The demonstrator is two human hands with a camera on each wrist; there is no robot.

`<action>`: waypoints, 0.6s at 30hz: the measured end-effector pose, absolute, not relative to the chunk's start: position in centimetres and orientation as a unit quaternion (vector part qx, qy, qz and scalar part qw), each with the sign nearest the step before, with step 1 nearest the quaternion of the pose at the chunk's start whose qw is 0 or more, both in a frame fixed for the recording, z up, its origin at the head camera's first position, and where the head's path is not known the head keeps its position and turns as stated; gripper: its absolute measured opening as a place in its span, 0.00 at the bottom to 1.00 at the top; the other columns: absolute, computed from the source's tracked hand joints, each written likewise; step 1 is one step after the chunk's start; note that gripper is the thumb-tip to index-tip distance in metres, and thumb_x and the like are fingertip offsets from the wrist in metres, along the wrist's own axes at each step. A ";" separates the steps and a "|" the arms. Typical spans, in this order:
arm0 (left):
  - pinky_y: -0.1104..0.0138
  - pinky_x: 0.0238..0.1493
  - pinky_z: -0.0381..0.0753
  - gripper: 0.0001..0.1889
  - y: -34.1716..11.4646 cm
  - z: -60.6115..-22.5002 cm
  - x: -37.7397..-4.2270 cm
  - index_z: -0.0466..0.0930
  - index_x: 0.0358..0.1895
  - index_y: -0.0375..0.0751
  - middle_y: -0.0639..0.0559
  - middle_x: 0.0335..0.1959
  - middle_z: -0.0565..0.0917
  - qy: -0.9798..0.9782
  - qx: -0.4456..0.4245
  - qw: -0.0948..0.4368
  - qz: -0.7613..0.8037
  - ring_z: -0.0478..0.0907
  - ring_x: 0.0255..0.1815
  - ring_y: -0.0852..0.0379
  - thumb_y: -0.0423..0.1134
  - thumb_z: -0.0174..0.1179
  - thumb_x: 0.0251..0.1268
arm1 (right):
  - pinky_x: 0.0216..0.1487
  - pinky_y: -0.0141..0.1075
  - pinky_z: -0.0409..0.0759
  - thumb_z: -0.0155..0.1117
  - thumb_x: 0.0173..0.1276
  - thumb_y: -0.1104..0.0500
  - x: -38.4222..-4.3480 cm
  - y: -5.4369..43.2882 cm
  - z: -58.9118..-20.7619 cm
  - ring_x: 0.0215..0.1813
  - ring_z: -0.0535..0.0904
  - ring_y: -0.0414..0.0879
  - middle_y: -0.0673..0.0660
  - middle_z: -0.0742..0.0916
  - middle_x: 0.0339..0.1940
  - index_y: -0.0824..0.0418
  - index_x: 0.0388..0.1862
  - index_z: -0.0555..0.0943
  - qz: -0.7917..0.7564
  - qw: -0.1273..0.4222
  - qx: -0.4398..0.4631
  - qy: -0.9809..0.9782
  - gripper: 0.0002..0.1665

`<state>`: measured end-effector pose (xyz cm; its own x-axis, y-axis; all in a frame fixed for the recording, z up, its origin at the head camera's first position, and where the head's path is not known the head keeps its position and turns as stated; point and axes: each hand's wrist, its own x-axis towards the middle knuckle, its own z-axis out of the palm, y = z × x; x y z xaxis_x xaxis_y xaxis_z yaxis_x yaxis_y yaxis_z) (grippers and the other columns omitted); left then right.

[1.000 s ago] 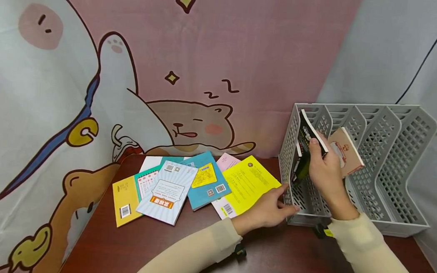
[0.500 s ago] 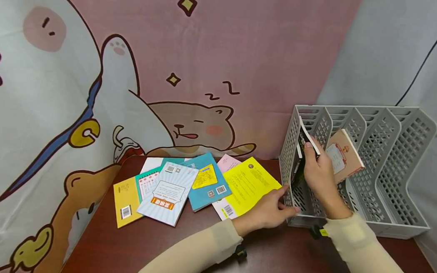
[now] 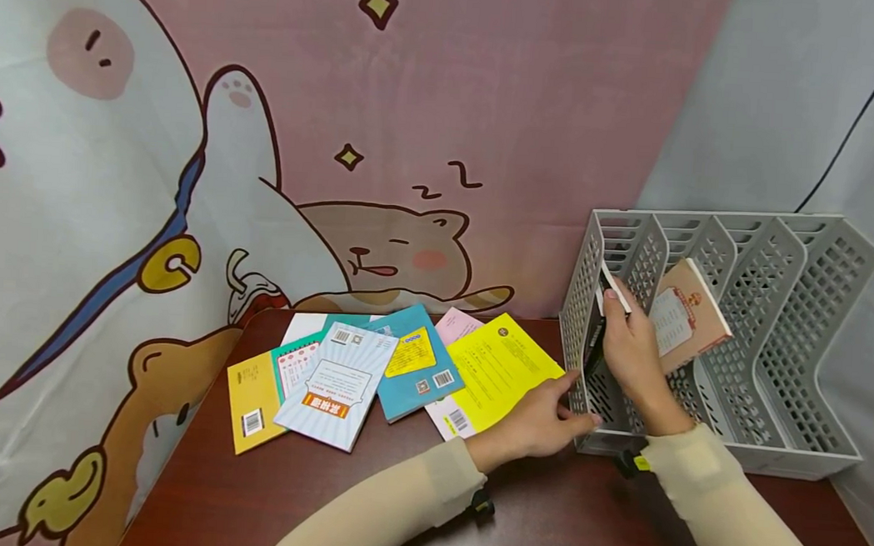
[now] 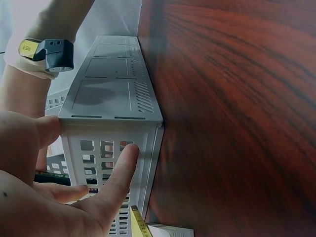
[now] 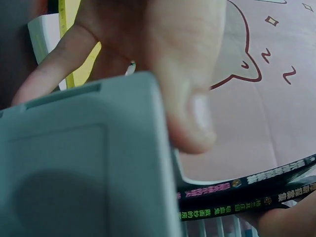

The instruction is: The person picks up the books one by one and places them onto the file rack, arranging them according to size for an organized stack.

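Observation:
A grey file rack (image 3: 764,454) with slanted dividers stands at the right of the table. My right hand (image 3: 631,347) grips a thin black book (image 3: 615,287) inside its leftmost compartment. Beside it, against the outer side wall, is another black book (image 3: 592,341); most of both is hidden by the hand. Lettered dark spines (image 5: 217,213) lie one over the other in the right wrist view. My left hand (image 3: 537,417) holds the rack's front left corner, thumb over the front rim, with the index finger (image 4: 116,185) straight along the perforated side wall.
A pinkish-brown book (image 3: 680,321) leans in a compartment right of my right hand. Left of the rack, overlapping books lie on the table: yellow (image 3: 502,369), blue (image 3: 418,389), pale striped (image 3: 336,375) and others. A printed cloth (image 3: 551,130) hangs behind.
My right hand has lowered the black book and shifted it left, deeper into the leftmost compartment. The left hand keeps its place on the rack's corner.

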<state>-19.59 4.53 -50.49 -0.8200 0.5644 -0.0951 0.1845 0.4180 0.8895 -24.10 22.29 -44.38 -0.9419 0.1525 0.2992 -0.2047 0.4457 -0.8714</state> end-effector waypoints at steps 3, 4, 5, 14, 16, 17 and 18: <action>0.77 0.41 0.83 0.44 4.5 -50.4 -19.6 0.58 0.90 0.51 0.45 0.64 0.86 0.822 0.230 0.193 0.484 0.83 0.38 0.73 0.53 0.69 0.78 | 0.81 0.68 0.68 0.34 0.93 0.38 -24.2 22.3 -44.7 0.81 0.73 0.64 0.64 0.74 0.86 0.51 0.92 0.61 0.530 0.163 0.019 -0.832 0.37; 0.77 0.41 0.82 0.44 4.5 -50.4 -19.6 0.58 0.90 0.51 0.45 0.64 0.86 0.823 0.230 0.193 0.482 0.83 0.38 0.72 0.53 0.69 0.78 | 0.80 0.68 0.68 0.34 0.93 0.38 -24.2 22.3 -44.8 0.81 0.73 0.64 0.64 0.74 0.86 0.50 0.92 0.61 0.532 0.162 0.021 -0.831 0.37; 0.77 0.41 0.82 0.44 4.5 -50.3 -19.6 0.58 0.90 0.50 0.44 0.64 0.86 0.824 0.232 0.191 0.480 0.83 0.38 0.72 0.53 0.69 0.78 | 0.80 0.68 0.68 0.33 0.93 0.37 -24.3 22.3 -44.9 0.81 0.73 0.64 0.64 0.74 0.86 0.49 0.92 0.60 0.535 0.161 0.023 -0.829 0.37; 0.76 0.40 0.83 0.45 4.5 -50.7 -19.7 0.58 0.90 0.50 0.48 0.59 0.87 0.821 0.234 0.190 0.486 0.83 0.38 0.72 0.53 0.69 0.77 | 0.90 0.65 0.54 0.31 0.94 0.41 -24.4 22.3 -45.6 0.91 0.59 0.64 0.63 0.65 0.92 0.57 0.92 0.59 0.539 0.153 0.032 -0.828 0.38; 0.76 0.40 0.83 0.45 4.5 -50.8 -19.7 0.58 0.90 0.50 0.47 0.60 0.87 0.821 0.233 0.191 0.486 0.83 0.38 0.72 0.53 0.69 0.77 | 0.90 0.66 0.54 0.30 0.94 0.41 -24.5 22.3 -45.8 0.91 0.60 0.64 0.64 0.66 0.91 0.57 0.92 0.59 0.537 0.153 0.034 -0.829 0.38; 0.76 0.41 0.83 0.45 4.5 -50.9 -19.7 0.58 0.90 0.51 0.47 0.61 0.87 0.821 0.232 0.191 0.486 0.83 0.39 0.72 0.53 0.69 0.78 | 0.90 0.66 0.54 0.30 0.94 0.40 -24.5 22.3 -45.9 0.90 0.60 0.65 0.65 0.66 0.91 0.58 0.92 0.59 0.536 0.153 0.036 -0.829 0.39; 0.76 0.41 0.83 0.45 4.5 -50.9 -19.7 0.58 0.90 0.51 0.46 0.62 0.87 0.821 0.231 0.191 0.486 0.83 0.39 0.73 0.53 0.69 0.78 | 0.89 0.67 0.54 0.29 0.94 0.40 -24.5 22.3 -46.0 0.89 0.61 0.66 0.66 0.66 0.90 0.58 0.92 0.58 0.535 0.152 0.037 -0.830 0.39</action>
